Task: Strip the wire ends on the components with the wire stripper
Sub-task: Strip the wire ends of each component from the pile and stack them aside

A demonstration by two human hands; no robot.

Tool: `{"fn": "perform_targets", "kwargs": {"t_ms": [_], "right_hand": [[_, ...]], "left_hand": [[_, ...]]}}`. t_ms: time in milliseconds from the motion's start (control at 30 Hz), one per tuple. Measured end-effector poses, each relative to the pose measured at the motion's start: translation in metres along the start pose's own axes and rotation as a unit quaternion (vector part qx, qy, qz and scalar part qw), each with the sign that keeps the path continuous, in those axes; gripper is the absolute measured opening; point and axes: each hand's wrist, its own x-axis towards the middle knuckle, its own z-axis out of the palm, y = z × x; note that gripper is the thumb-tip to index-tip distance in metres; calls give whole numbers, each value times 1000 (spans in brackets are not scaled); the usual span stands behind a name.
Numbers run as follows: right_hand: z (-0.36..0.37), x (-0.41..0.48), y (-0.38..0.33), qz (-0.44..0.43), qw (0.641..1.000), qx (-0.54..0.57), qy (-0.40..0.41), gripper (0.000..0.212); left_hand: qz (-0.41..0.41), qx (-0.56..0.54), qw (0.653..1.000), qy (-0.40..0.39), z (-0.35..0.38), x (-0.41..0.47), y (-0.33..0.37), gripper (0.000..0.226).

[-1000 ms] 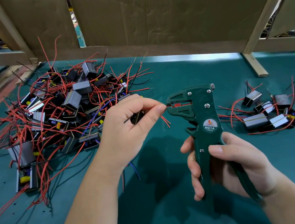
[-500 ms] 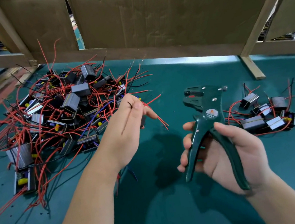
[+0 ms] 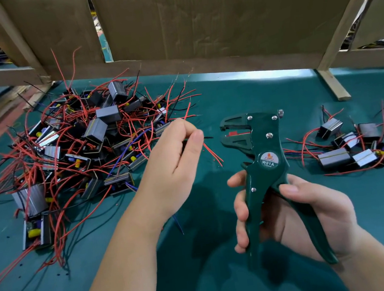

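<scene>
Grips the stripper (image 3: 263, 160) in the right hand (image 3: 319, 216), above the middle of the counter (image 3: 264, 90), head up and tipped toward the left edge. Wraps the right fingers (image 3: 240, 210) round one handle, with the thumb laid on the other; handles spread apart. Shows the jaws parted, a red piece between them.

Pinches a thin black wire (image 3: 207, 137) in the left hand (image 3: 172, 172), fingers (image 3: 194, 142) curled and clamped on it, thumb against forefinger. Points the wire's tip at the jaws, just short of them, not touching. Lets red wires (image 3: 213, 153) hang from under the same hand, and a blue wire (image 3: 178, 223) trail below the wrist. Cannot tell whether a component sits hidden in the palm.

Toward the far left corner, a big pile (image 3: 82, 146) of components: grey and black blocks tangled in red and black wires. Near the right edge, a small group (image 3: 349, 150) of the same, well apart from the pile. Along the far edge, a cardboard wall (image 3: 192, 14) on a wooden frame (image 3: 333, 87).
</scene>
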Motion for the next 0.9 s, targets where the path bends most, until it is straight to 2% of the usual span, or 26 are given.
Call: {"fn": "perform_targets", "kwargs": {"t_ms": [133, 333, 567, 900], "right_hand": [[2, 1, 1, 7, 1000, -4, -14, 51], [2, -1, 1, 4, 1000, -6, -28, 49], [2, -2, 5, -2, 999, -49, 17, 41], [4, -2, 4, 5, 998, -51, 29, 41]], "left_hand": [[18, -21, 999, 29, 4, 0, 7, 20], [33, -19, 999, 26, 9, -2, 11, 19], [62, -6, 998, 22, 10, -3, 15, 19], [79, 14, 997, 16, 8, -2, 13, 18]]}}
